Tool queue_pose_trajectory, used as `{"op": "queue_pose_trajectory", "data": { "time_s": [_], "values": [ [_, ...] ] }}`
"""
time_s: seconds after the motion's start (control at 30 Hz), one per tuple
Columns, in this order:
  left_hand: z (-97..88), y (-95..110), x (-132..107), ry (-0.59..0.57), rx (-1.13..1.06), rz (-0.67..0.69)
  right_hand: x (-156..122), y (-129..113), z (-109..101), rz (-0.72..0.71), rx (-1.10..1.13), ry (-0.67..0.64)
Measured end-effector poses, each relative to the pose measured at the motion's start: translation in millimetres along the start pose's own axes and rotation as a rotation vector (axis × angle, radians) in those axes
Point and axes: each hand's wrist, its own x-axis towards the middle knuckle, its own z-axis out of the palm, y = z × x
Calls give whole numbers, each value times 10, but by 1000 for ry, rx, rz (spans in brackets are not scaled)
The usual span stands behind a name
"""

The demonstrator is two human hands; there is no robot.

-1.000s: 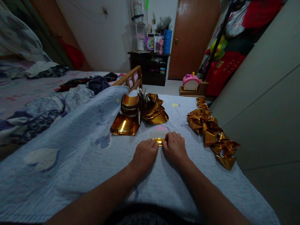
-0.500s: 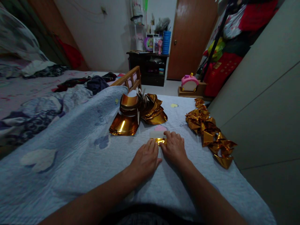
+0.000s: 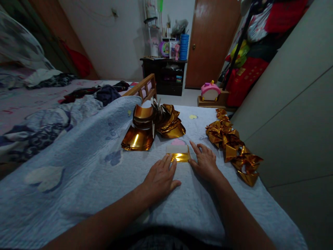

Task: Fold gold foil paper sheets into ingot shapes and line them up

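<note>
A small sheet of gold foil paper point(image 3: 181, 157) lies on the blue bedspread, its near part folded so gold shows below and a pale strip above. My left hand point(image 3: 161, 176) rests flat with its fingertips on the paper's near left corner, thumb out to the side. At the paper's right edge is my right hand point(image 3: 205, 160), fingers apart, thumb and forefinger beside the edge; whether they touch it I cannot tell. Beyond the hands sit fanned stacks of gold foil sheets point(image 3: 137, 137). To the right runs a pile of folded gold paper pieces point(image 3: 231, 147).
The bedspread point(image 3: 104, 194) covers the surface under everything. A wooden bed rail point(image 3: 140, 85) rises behind the stacks, with rumpled clothes point(image 3: 108, 93) to its left. A pale cabinet point(image 3: 293, 114) borders the right side. A pink toy case point(image 3: 210, 92) stands beyond the far edge.
My right hand has slid right, off the paper to its right edge, and its fingers have spread, uncovering more gold. My left hand has stayed nearly in place, with its thumb farther out.
</note>
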Motion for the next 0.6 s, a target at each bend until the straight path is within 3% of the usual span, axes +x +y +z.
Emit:
{"op": "queue_pose_trajectory", "data": {
  "time_s": [0.13, 0.3, 0.43, 0.6],
  "values": [
    [-15, -1, 1, -15, -3, -5, 21, 79, -16, -15, 38, 21],
    [9, -3, -3, 3, 3, -9, 47, -4, -92, -111, 235, 220],
    [33, 1, -3, 12, 17, -12, 73, -170, -41, -361, 376, 95],
    [-17, -15, -7, -4, 3, 6, 100, -292, 57, -325, 240, -47]
  ]
}}
